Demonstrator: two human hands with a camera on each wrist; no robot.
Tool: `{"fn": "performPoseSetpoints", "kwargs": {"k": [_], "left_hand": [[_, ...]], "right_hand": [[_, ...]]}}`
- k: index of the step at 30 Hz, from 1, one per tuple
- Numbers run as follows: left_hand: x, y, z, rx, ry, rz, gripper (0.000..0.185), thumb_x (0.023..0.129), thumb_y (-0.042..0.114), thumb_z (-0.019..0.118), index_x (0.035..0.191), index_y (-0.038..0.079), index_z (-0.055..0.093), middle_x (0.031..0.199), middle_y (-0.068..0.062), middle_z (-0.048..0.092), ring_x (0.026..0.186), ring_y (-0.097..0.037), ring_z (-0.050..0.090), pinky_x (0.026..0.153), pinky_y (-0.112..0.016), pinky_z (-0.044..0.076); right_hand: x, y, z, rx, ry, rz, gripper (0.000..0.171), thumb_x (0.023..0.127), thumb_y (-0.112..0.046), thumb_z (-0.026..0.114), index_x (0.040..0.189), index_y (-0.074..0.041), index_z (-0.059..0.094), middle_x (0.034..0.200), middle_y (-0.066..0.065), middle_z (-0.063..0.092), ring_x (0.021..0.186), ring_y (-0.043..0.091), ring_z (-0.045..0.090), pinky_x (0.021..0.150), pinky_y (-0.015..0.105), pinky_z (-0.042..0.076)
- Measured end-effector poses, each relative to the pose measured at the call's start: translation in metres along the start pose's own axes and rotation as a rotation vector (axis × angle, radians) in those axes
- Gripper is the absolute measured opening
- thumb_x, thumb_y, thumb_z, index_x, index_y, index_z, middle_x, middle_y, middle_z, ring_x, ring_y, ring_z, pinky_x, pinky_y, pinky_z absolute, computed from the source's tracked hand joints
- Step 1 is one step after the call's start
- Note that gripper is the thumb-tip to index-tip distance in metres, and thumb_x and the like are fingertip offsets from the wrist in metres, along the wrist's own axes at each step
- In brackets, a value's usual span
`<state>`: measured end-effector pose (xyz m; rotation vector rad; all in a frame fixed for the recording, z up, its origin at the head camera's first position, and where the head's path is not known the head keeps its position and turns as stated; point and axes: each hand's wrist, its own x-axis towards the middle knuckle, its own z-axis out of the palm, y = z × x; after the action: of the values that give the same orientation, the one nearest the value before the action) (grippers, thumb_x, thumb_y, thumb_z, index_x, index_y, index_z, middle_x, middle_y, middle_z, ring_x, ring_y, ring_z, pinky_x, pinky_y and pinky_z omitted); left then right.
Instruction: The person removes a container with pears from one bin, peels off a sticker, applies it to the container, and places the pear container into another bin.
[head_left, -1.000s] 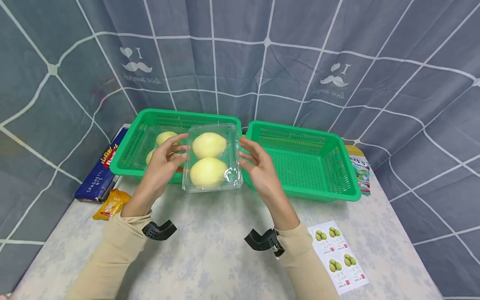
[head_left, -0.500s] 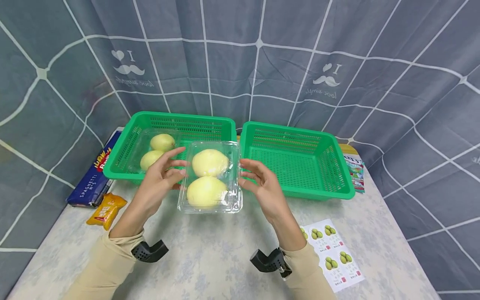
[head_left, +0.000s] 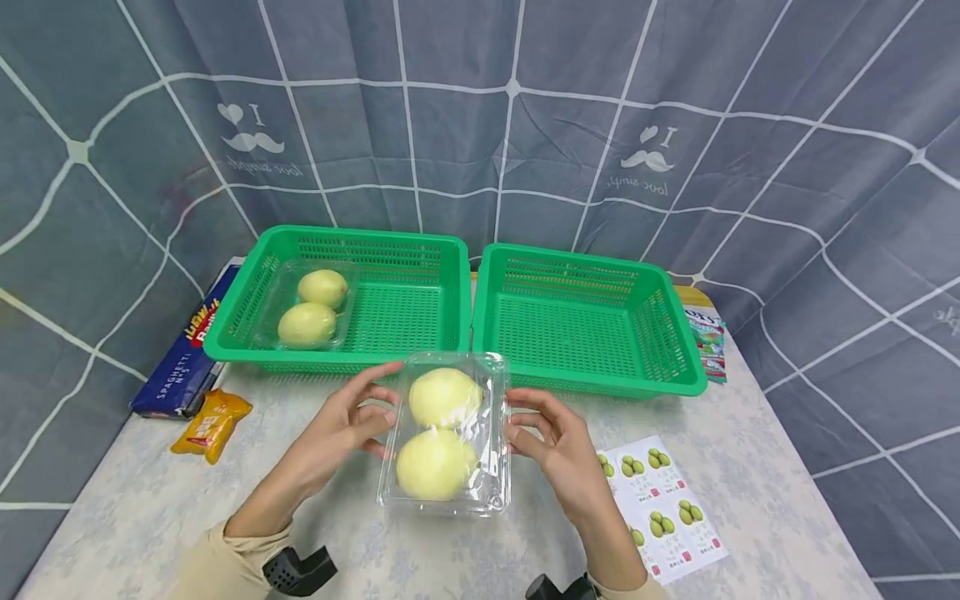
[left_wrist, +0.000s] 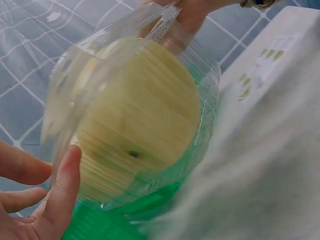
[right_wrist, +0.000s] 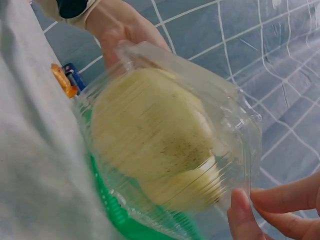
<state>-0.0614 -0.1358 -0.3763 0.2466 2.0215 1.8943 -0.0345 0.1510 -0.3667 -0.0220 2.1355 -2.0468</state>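
Holding a clear clamshell box (head_left: 448,437) between both hands, the person has it low over the desk (head_left: 150,500), just in front of the 2 green baskets; can't tell if its base touches the desk. Left hand (head_left: 348,425) is on the box's left side, fingers (head_left: 378,410) slightly spread and bent, tips pressed on the plastic wall, thumb up by the top edge. Right hand (head_left: 558,442) mirrors it on the right side, fingers (head_left: 525,427) curved w/ tips against the wall. Inside the box, between the 2 sets of fingers, sit 2 pale yellow fruits (head_left: 442,433), 1 behind the other, touching.

Left wrist view: the box (left_wrist: 135,120) fills the frame, 1 fruit seen thru ribbed plastic, left thumb (left_wrist: 62,185) lying along its near wall. Right wrist view: same box (right_wrist: 170,145), a right fingertip (right_wrist: 242,215) at its lower corner, the left hand (right_wrist: 122,35) gripping the far side.

Beyond the left fingers is the left basket (head_left: 442,250), w/ a 2nd clamshell (head_left: 307,304) of 2 fruits in its far-left part. Beyond the right fingers is the right basket (head_left: 675,333). Just right of the right hand lies a sticker sheet (head_left: 671,508) w/ fruit pics. Well left of the left hand: a blue spaghetti box (head_left: 183,350) and a small orange packet (head_left: 210,423) near it. A colourful packet (head_left: 708,342) pokes out past the right basket.
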Motion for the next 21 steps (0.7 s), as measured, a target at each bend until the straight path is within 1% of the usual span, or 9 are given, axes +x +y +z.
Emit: {"fn": "performPoseSetpoints", "kwargs": {"k": [5,9,15,21], "left_hand": [[-0.006,-0.016,0.005,-0.017,-0.031,-0.067,0.067,0.100,0.006,0.058,0.158,0.013,0.026,0.124,-0.022,0.045,0.088,-0.009,0.063,0.066,-0.037,0.063],[-0.008,-0.026,0.005,-0.025,-0.031,-0.090,0.067,0.100,0.007,0.057,0.159,0.013,0.025,0.125,-0.022,0.044,0.086,-0.008,0.062,0.066,-0.036,0.063],[-0.004,-0.036,0.007,0.007,-0.019,-0.107,0.068,0.099,0.004,0.056,0.158,0.014,0.026,0.124,-0.021,0.045,0.083,-0.008,0.062,0.066,-0.036,0.062],[0.003,-0.040,0.009,0.037,-0.015,-0.150,0.066,0.100,0.005,0.056,0.158,0.016,0.026,0.131,-0.024,0.044,0.093,-0.014,0.062,0.072,-0.037,0.063]], "right_hand": [[-0.008,0.013,0.000,0.002,0.005,0.050,0.041,0.092,0.002,0.066,0.132,-0.005,0.060,0.135,0.016,0.056,0.102,0.013,0.062,0.083,0.029,0.060],[-0.007,0.025,0.001,-0.013,-0.004,0.080,0.041,0.092,0.002,0.065,0.132,-0.006,0.059,0.134,0.017,0.057,0.103,0.015,0.062,0.083,0.030,0.059],[-0.001,0.042,0.003,-0.051,0.022,0.094,0.040,0.093,0.003,0.063,0.132,-0.007,0.061,0.131,0.017,0.058,0.101,0.017,0.062,0.081,0.029,0.059],[0.004,0.051,0.003,-0.070,0.050,0.070,0.039,0.093,0.005,0.061,0.131,-0.003,0.061,0.132,0.018,0.060,0.104,0.020,0.063,0.080,0.027,0.060]]}}
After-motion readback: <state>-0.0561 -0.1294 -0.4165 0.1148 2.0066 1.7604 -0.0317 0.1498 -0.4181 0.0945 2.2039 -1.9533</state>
